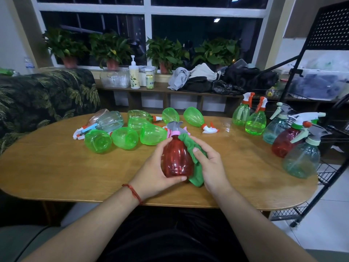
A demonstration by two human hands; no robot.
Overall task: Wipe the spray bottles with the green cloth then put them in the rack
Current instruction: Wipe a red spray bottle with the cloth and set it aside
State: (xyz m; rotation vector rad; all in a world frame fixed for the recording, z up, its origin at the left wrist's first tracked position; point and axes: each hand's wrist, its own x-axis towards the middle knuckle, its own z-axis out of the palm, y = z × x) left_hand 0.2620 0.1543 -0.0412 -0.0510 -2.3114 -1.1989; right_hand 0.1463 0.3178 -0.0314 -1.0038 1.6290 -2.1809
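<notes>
Left hand fingers curl round red bottle, green cloth opposite

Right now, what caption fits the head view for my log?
Left hand holds a red spray bottle at the wooden table while the right hand presses the green cloth against it.

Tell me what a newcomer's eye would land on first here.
First the red bottle at the near middle of the table, held in the left hand while the right hand presses the cloth on its right side. Next, the green bottles lying on their sides behind it to the left, and the upright bottles at the table's right end.
</notes>
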